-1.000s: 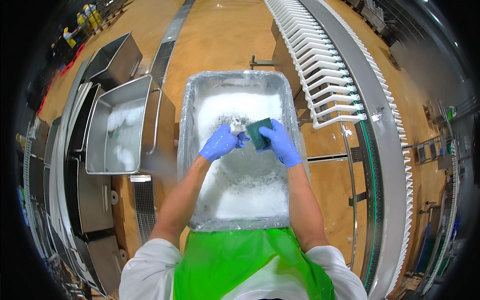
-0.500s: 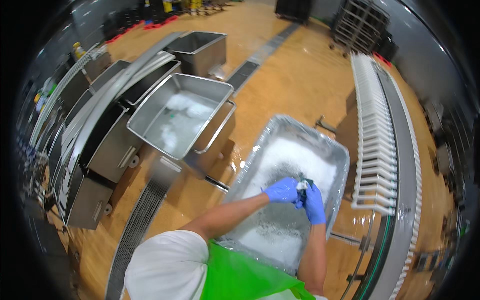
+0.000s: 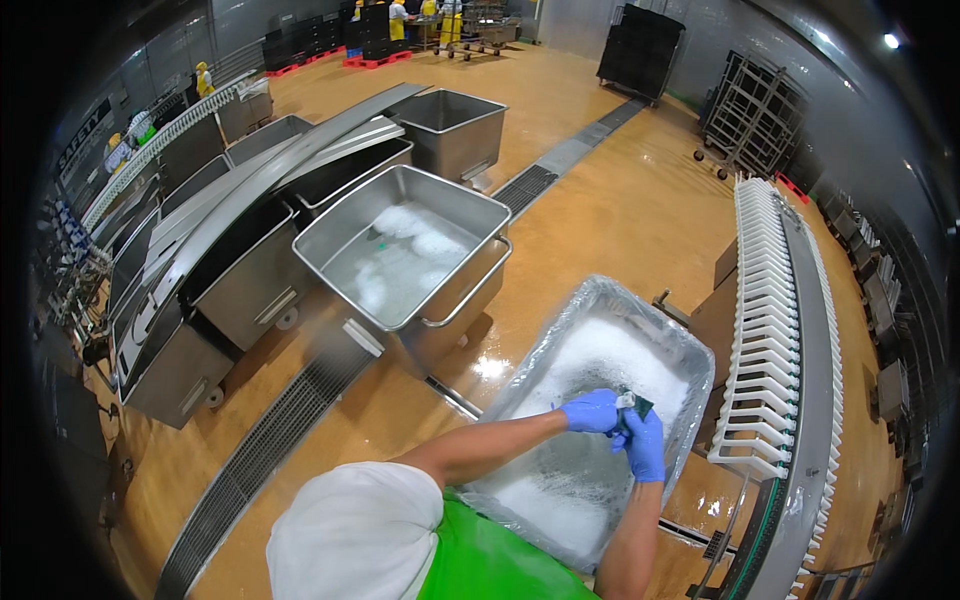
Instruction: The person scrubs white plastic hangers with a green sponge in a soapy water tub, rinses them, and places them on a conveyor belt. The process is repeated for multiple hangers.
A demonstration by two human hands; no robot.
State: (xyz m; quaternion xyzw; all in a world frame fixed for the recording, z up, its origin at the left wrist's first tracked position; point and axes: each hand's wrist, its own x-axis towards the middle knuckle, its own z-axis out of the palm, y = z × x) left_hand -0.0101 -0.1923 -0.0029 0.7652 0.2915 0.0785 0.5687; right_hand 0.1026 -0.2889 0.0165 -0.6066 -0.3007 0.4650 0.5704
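Observation:
Both my hands wear blue gloves and meet above a plastic-lined tub [image 3: 655, 318] of soapy water, where white foam [image 3: 615, 345] floats. My right hand [image 3: 645, 447] is closed on a dark green scouring pad [image 3: 641, 405]. Fingers of my left hand [image 3: 590, 411] pinch a small whitish piece [image 3: 625, 401] against the pad; its kind is too small to make out.
Left of the tub stands a steel bin cart [image 3: 460, 315] with foamy water inside. More steel bins [image 3: 245, 280] lie beyond under long metal panels [image 3: 290, 150]. A conveyor with white slats [image 3: 765, 330] curves along the right. Drain grates [image 3: 270, 450] cross the wet floor.
The view has tilted up, showing more of the far room and shifting things lower in the picture. My hands stay together over the tub, still holding the pad and whitish piece.

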